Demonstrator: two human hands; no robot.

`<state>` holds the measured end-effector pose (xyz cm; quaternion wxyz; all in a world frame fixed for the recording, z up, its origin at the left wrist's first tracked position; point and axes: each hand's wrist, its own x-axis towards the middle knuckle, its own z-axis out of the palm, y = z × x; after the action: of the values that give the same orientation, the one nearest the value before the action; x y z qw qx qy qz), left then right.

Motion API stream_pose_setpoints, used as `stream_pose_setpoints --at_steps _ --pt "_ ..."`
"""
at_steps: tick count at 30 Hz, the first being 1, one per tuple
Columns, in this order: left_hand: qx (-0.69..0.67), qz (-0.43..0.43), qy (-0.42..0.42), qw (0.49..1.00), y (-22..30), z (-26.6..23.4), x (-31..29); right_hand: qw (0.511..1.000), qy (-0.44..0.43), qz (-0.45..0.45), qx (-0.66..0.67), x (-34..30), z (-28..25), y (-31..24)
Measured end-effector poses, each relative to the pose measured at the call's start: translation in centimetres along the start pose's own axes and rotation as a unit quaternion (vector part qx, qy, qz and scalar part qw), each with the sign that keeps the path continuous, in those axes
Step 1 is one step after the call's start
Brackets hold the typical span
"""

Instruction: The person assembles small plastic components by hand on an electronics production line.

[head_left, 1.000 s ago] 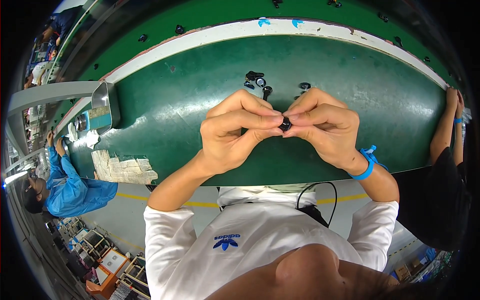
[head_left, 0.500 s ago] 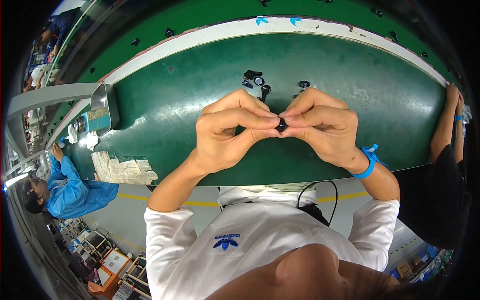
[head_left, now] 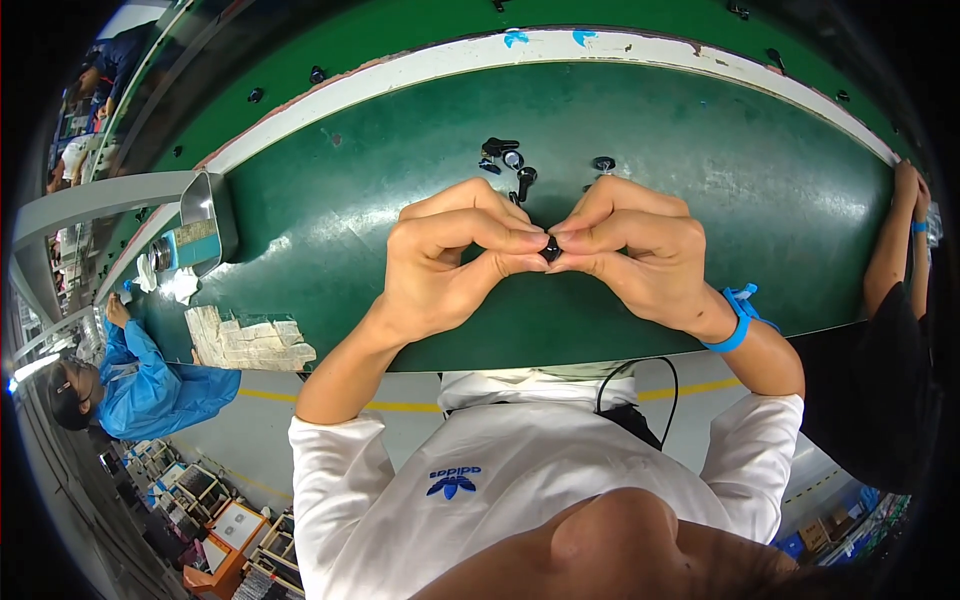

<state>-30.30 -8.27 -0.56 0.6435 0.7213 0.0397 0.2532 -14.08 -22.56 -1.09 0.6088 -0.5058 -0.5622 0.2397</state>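
Observation:
Over the green table [head_left: 380, 150], my left hand [head_left: 440, 260] and my right hand [head_left: 645, 250] meet tip to tip. Both pinch one small black piece [head_left: 551, 250] between thumb and forefinger. Fingertips cover most of it, so its exact kind does not show. Beyond the left fingers lie several small black parts [head_left: 497, 147], one with a round silvery face [head_left: 513, 160]. Another round black part [head_left: 603, 163] rests past my right knuckles, with more bits partly hidden behind the hand. A blue band [head_left: 737, 325] circles my right wrist.
Past the white ledge [head_left: 420, 80] runs a green belt [head_left: 420, 28] carrying scattered black parts. At left stand a metal tray [head_left: 222, 215] and a worn taped patch [head_left: 250, 342]. A person in blue [head_left: 160, 385] sits left; another person's arms [head_left: 892, 240] rest at the right edge.
Both hands have shifted slightly left, still pinching the small black piece together. The black parts on the far belt have slid left.

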Motion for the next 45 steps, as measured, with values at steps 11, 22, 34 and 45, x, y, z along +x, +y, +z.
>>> stream_pose_setpoints --at_steps 11,22,34,45 --pt "-0.085 -0.026 0.001 0.996 0.4 -0.1 0.0 0.999 0.012 0.021 0.024 0.4 0.4 -0.9" --pt "-0.372 -0.116 0.042 0.920 -1.0 -0.8 1.2 0.967 0.086 0.143 0.193 1.0 -0.4 0.5" --pt "-0.471 -0.017 0.044 0.881 -0.2 -2.5 1.0 0.969 0.072 0.178 0.157 1.6 -1.3 1.2" --pt "-0.253 -0.023 0.171 0.952 -1.3 -7.2 2.4 0.967 0.071 0.188 0.159 1.5 -1.2 1.0"
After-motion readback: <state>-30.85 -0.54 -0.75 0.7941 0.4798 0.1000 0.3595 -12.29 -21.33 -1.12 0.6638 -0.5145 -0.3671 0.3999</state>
